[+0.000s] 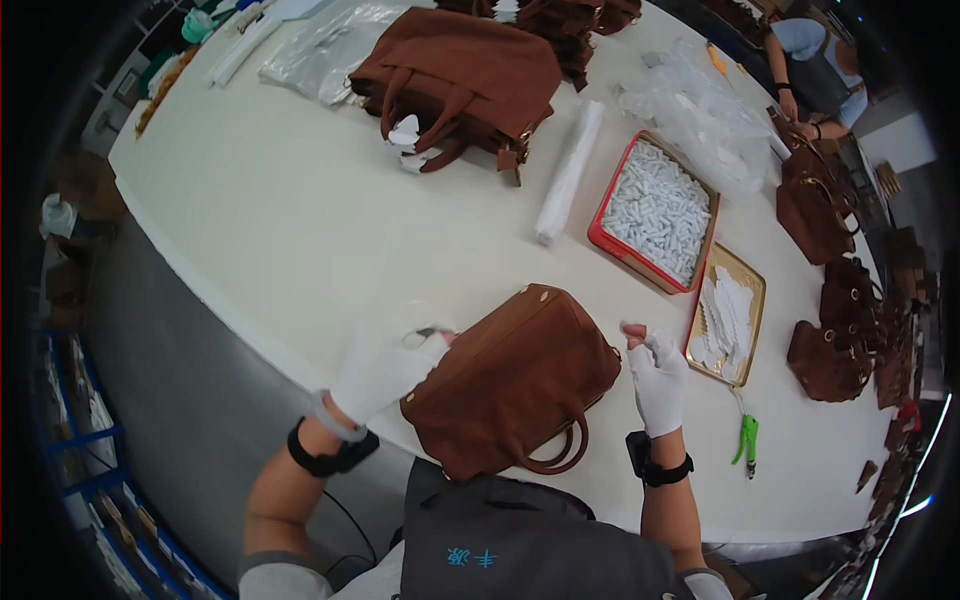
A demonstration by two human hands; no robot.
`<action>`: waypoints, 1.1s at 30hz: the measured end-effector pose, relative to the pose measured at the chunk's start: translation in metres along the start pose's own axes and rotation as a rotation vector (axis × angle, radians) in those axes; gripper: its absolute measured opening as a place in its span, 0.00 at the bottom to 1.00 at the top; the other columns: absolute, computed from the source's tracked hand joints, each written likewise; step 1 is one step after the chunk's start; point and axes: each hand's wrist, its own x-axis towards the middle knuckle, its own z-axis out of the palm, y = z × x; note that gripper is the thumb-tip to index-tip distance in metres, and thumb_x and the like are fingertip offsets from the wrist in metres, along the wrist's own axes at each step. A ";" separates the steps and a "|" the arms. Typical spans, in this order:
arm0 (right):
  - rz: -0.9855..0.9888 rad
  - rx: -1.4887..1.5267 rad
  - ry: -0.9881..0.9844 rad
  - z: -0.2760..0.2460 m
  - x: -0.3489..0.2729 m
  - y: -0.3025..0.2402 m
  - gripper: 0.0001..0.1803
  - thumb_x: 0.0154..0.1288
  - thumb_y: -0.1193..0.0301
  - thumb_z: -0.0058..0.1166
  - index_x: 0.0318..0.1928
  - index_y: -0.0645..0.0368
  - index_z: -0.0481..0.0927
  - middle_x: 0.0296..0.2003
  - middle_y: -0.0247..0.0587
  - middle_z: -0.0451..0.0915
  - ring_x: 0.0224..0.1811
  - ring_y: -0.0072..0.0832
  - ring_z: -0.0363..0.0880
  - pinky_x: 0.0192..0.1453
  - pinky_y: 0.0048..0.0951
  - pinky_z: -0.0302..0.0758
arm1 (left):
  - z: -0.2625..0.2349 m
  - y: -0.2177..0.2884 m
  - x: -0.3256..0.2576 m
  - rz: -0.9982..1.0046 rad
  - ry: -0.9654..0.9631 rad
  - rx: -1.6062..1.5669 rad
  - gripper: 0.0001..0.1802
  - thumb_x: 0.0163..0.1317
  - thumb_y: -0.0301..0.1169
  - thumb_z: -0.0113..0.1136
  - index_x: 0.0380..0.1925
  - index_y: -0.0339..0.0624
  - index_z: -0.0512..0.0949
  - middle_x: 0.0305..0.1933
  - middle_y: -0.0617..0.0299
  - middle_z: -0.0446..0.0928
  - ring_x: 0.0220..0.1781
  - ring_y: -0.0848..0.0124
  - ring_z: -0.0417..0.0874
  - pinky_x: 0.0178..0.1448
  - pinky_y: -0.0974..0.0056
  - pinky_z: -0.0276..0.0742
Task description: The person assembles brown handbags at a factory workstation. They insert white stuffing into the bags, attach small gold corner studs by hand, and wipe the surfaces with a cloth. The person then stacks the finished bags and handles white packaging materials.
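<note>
White desk (250,200). Brown handbag (510,390), at the desk's near edge. Red tin (635,265) of small white pieces (655,210). Gold tray (757,300) beside it, holding white strips (725,320). Left hand (385,365), gloved, at the bag's edge; grip blurred, cannot tell whether grasping. Right hand (657,390), gloved, right of the bag; fingers curled, cannot tell whether grip holds anything. Green tool (750,435).

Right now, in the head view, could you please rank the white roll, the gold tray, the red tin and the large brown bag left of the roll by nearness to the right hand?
1. Gold tray: just right of the right hand.
2. Red tin: ahead.
3. White roll: ahead, leftward.
4. Large brown bag: farthest, upper left.
</note>
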 end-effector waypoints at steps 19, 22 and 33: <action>0.113 -0.009 -0.111 0.050 0.020 0.008 0.29 0.56 0.82 0.59 0.61 0.60 0.74 0.55 0.48 0.77 0.58 0.38 0.76 0.64 0.33 0.70 | 0.077 -0.016 0.130 0.870 -0.163 0.441 0.04 0.59 0.33 0.60 0.30 0.47 0.78 0.25 0.63 0.76 0.25 0.62 0.80 0.25 0.60 0.75; 0.078 -0.049 -0.111 0.048 0.023 0.008 0.29 0.56 0.82 0.59 0.61 0.60 0.74 0.56 0.48 0.77 0.59 0.39 0.76 0.63 0.33 0.71 | 0.076 -0.010 0.140 0.905 -0.225 0.410 0.04 0.59 0.33 0.60 0.29 0.47 0.77 0.24 0.63 0.75 0.24 0.62 0.79 0.26 0.61 0.75; 0.208 0.109 -0.094 0.051 0.013 0.024 0.27 0.57 0.81 0.59 0.59 0.61 0.74 0.57 0.44 0.76 0.58 0.34 0.75 0.63 0.32 0.70 | 0.073 -0.054 0.171 0.334 0.003 -0.076 0.05 0.57 0.23 0.58 0.33 0.44 0.79 0.26 0.61 0.76 0.25 0.66 0.80 0.31 0.65 0.76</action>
